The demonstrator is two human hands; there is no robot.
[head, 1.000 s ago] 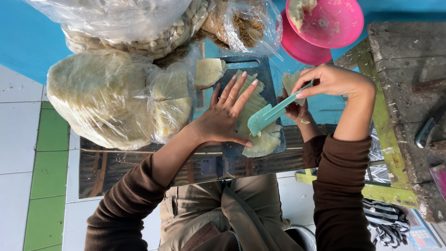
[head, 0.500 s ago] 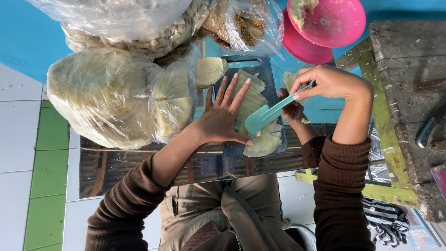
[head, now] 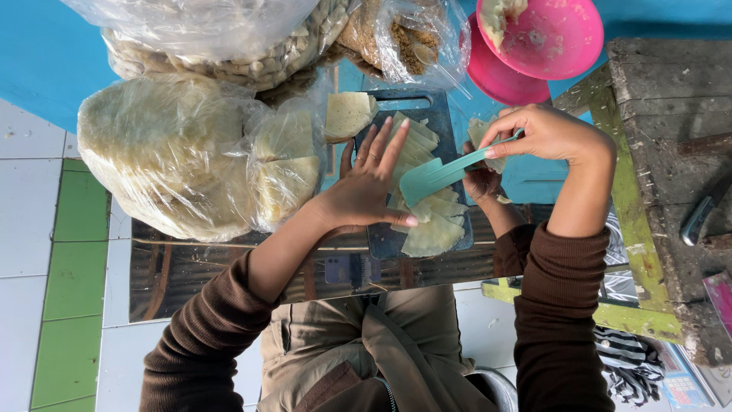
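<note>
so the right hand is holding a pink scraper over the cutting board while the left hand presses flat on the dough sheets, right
Not quite: the scraper in the right hand is teal, not pink, as the head view shows. The pink things are the bowls at the top. The rest holds: the left hand presses flat on the dough sheets on the cutting board.

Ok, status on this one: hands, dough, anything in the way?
Left hand flat on dough sheets. Right hand grips teal knife. Another person's hand beside blade.

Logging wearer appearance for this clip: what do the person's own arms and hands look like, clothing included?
Both arms wear dark brown knit long sleeves with ribbed cuffs, pushed partway up the forearms. The left hand is bare apart from a thin ring on one finger. The right hand is bare, with no glove or visible jewellery.
</note>
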